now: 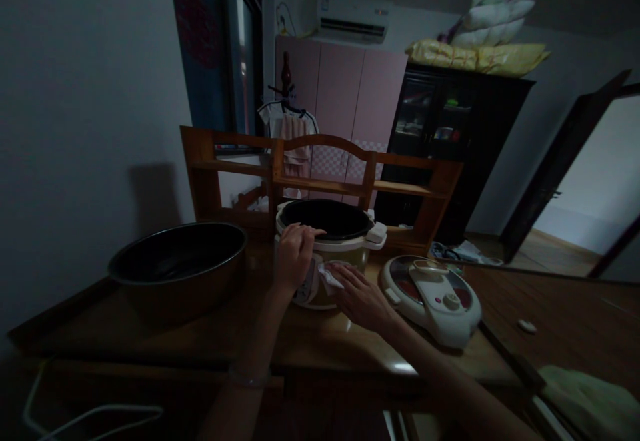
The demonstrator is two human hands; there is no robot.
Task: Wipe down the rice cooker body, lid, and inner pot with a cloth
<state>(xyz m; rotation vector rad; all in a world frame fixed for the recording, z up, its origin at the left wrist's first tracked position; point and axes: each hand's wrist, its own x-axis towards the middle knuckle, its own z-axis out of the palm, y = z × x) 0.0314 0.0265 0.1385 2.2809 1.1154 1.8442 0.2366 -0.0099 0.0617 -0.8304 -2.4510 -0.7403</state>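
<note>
Both at cooker (350, 246): left hand (295, 254) grips its rim; right hand (363, 298), flat, presses cloth (329, 277).

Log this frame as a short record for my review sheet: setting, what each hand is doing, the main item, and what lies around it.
setting: dim room, wooden table with a wooden shelf at its back
main item: cooker, open, dark inner pot showing
left hand: fingers on the cooker's near rim
right hand: laid flat, pressing a white cloth against the cooker's front
right of cooker: lid, lying on the table
left of cooker: large dark basin
</note>
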